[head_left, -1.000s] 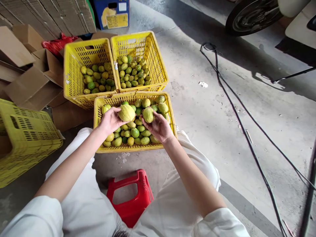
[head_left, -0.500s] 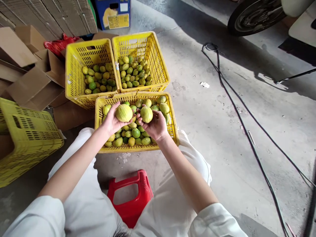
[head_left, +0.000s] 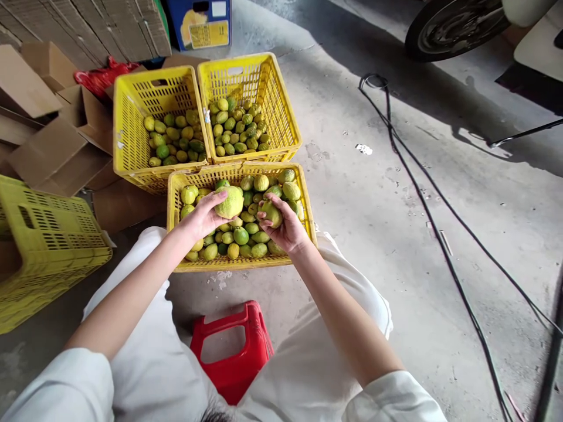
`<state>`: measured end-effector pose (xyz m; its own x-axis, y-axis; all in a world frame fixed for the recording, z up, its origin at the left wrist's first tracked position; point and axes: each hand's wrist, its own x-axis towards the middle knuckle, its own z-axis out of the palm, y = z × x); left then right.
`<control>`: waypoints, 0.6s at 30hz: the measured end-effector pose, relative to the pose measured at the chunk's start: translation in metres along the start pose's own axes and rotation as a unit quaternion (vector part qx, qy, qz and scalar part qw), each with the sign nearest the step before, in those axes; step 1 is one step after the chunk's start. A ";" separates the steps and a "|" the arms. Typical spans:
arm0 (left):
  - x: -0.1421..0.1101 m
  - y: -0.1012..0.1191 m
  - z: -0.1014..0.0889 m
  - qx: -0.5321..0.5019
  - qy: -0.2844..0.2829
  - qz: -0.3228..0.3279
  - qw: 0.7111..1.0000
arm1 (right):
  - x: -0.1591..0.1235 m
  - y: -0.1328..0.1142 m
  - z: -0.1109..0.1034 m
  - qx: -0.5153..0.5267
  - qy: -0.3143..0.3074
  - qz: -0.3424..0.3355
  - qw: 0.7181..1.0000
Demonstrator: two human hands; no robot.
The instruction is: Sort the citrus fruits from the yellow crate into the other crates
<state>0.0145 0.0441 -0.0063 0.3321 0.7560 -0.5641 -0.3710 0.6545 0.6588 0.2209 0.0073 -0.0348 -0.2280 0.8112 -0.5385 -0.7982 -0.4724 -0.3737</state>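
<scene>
My left hand (head_left: 203, 218) is closed round a large yellow-green lemon (head_left: 230, 203), thumb on top. In my right hand (head_left: 288, 227) sits another greenish lemon (head_left: 271, 215), with the fingers curled round it. Both hands are above the near yellow crate (head_left: 237, 266), a small gap between the two lemons. That crate is filled with green and yellow lemons (head_left: 240, 235) of mixed sizes, partly hidden by my hands.
Behind it stand a left yellow crate (head_left: 125, 126) and a right yellow crate (head_left: 281, 111), each holding smaller lemons. Another crate (head_left: 57, 234) and open cardboard boxes (head_left: 57, 146) lie left. A red stool (head_left: 246, 357) is between my legs; a black cable (head_left: 440, 234) crosses the floor.
My right hand has moved slightly right and turned its lemon, with its fingers now more over it. The left hand has tilted its lemon and shifted a little right. The lemons are further apart.
</scene>
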 end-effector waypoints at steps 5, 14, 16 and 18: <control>0.002 -0.001 0.002 -0.027 0.013 0.010 1.000 | -0.005 -0.007 -0.006 0.034 0.042 -0.009 0.998; 0.001 0.000 0.014 -0.094 0.007 0.003 0.996 | -0.006 -0.004 0.014 -0.017 0.032 -0.021 0.999; 0.001 -0.001 0.014 -0.073 0.001 0.001 0.997 | -0.003 -0.001 0.016 -0.021 0.009 -0.023 0.999; 0.002 -0.002 0.013 -0.050 -0.005 0.002 0.999 | 0.001 0.000 0.016 -0.014 -0.018 -0.010 1.000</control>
<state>0.0272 0.0439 -0.0018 0.3391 0.7594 -0.5552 -0.4565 0.6489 0.6088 0.2115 0.0133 -0.0235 -0.2321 0.8323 -0.5034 -0.7871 -0.4648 -0.4055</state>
